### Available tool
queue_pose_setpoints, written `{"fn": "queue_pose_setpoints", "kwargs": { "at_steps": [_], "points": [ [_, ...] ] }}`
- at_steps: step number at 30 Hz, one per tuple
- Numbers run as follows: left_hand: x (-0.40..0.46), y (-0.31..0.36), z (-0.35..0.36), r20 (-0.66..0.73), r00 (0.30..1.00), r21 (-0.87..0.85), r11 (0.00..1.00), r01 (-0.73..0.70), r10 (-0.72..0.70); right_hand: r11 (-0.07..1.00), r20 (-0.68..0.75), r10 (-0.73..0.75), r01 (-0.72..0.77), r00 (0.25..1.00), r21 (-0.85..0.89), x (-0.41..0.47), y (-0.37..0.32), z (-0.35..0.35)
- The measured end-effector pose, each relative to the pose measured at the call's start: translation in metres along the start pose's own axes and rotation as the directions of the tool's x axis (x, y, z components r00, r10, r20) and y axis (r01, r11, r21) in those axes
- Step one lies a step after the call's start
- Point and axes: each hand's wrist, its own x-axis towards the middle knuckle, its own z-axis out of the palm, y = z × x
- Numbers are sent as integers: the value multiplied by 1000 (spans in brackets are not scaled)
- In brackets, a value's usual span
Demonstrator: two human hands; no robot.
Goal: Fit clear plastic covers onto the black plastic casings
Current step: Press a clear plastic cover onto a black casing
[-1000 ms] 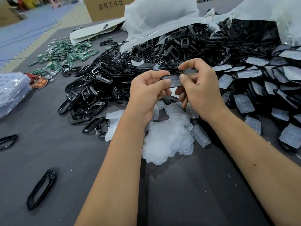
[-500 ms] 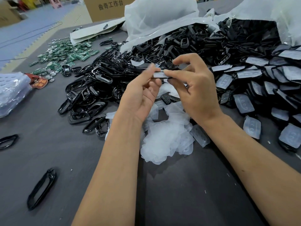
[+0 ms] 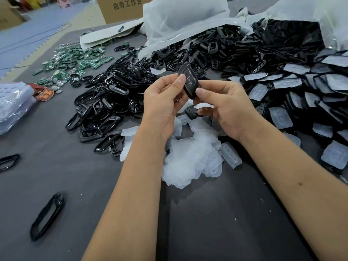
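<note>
A black casing [image 3: 188,80] with small button marks on its face is held upright above the table, between both hands. My left hand [image 3: 162,102] pinches its left edge with the thumb on top. My right hand [image 3: 224,104] pinches its lower right end with the thumb. A heap of clear plastic covers [image 3: 190,157] lies on the table under my hands. Whether a cover sits on the held casing I cannot tell.
A big pile of black frames [image 3: 116,98] spreads left of my hands. Casings with clear covers [image 3: 305,91] lie at the right. Green circuit boards [image 3: 75,61] lie far left, white bags [image 3: 180,17] behind. Loose black frames [image 3: 47,216] rest near the front left.
The casing was held flat and edge-on between my fingertips; it now stands turned with its face toward me. Both hands have shifted their grip slightly.
</note>
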Motion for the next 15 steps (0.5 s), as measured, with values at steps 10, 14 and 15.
{"fn": "queue_pose_setpoints", "kwargs": {
  "at_steps": [10,14,15],
  "points": [
    [2,-2,2,-31,998,-13,999,49,-49,999,-71,-36,34,997,-24,0,2,-2],
    [2,-2,3,-18,997,13,997,77,-77,999,-72,-40,41,997,23,0,2,-2],
    [2,-2,3,-14,997,23,996,82,-82,998,-67,-43,45,997,38,0,2,-1]
  ]
}}
